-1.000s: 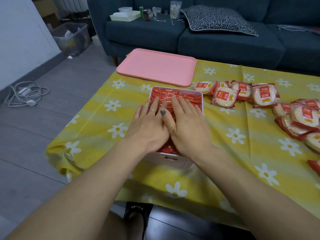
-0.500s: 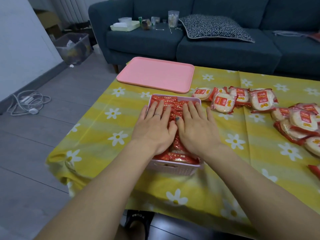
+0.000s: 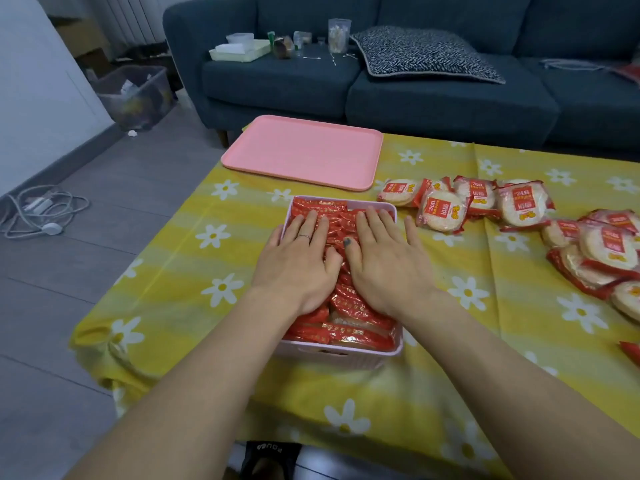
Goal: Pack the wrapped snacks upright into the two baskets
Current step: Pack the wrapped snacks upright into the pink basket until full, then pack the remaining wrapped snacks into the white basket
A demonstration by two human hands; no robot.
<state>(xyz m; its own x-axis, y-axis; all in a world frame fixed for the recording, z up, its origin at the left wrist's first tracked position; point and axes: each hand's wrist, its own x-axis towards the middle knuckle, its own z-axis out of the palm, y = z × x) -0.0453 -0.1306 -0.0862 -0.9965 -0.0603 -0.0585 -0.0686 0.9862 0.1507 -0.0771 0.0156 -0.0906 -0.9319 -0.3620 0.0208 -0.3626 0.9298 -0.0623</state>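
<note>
Red-wrapped round rice-cracker snacks are sitting packed on edge in the pale pink plastic basket, and both hands are lying flat right on top of them. The left hand is spreading its straight fingers over the left half of the row; the right hand is doing the same over the right half, its little finger trailing past the basket's right rim. Nothing is being pinched; the palms are simply pressing down, thumbs nearly meeting in the middle.

These look light, and the film wrappers are glossy, so they are probably sliding easily against each other. The crackers inside are likely brittle, so I'd judge a gentle, even push is what's wanted here, not a shove. For lifting one, pinching across the flat faces near the rim, or taking the crimped wrapper end, seems the safer hold.

More loose snacks in red and clear wrappers are lying flat on the yellow daisy-print cloth of the bench, out to the right of the right hand. A flat pink rectangular tray is resting beyond the fingertips. Only one basket is showing.

Compared with a second ago, the hands are reaching farther along the row: the fingertips are now nearing the far rim, and more wrappers are showing at the near end, by the wrists. The two hands are also sitting a little wider apart.
</note>
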